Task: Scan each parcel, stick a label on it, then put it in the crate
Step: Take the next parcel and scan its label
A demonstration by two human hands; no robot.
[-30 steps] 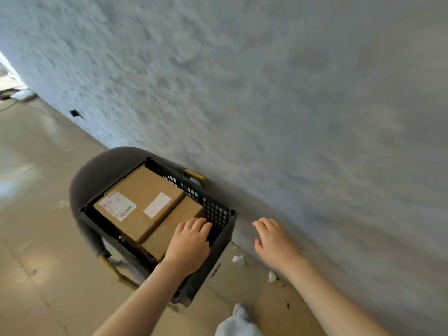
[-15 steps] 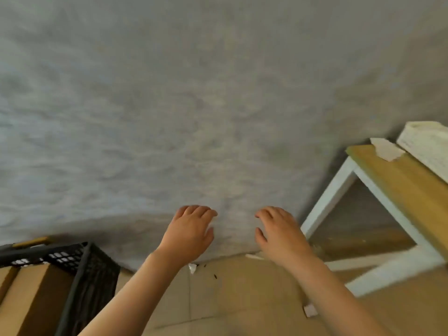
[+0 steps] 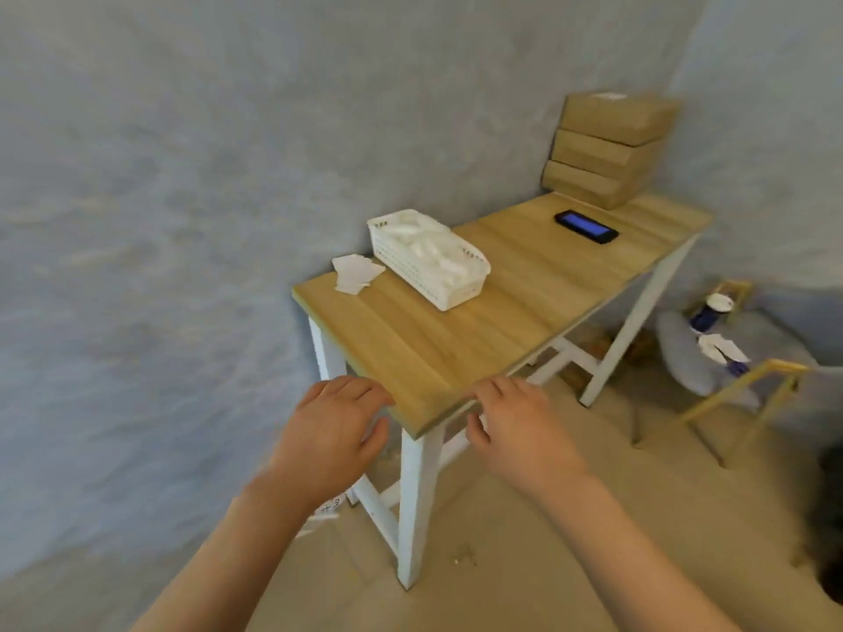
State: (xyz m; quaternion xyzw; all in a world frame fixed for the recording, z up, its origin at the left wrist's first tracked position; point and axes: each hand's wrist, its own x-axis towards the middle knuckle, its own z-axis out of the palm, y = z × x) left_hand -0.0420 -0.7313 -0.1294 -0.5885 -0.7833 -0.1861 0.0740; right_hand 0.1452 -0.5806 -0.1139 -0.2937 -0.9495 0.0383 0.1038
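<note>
Wood-topped, on white legs, the table (image 3: 479, 330) stands against a grey wall. Both hands hover empty at its near corner, fingers loosely spread: the left hand (image 3: 328, 435) at seven o'clock from that corner, the right hand (image 3: 520, 431) at five o'clock. Three brown cardboard parcels (image 3: 611, 148) sit stacked at the table's far end, at one o'clock. Just before them lies a dark scanner (image 3: 586, 226) with a blue screen. A white basket (image 3: 426, 257) holds what may be labels, blurred; loose white slips (image 3: 356, 273) lie beside it.
</note>
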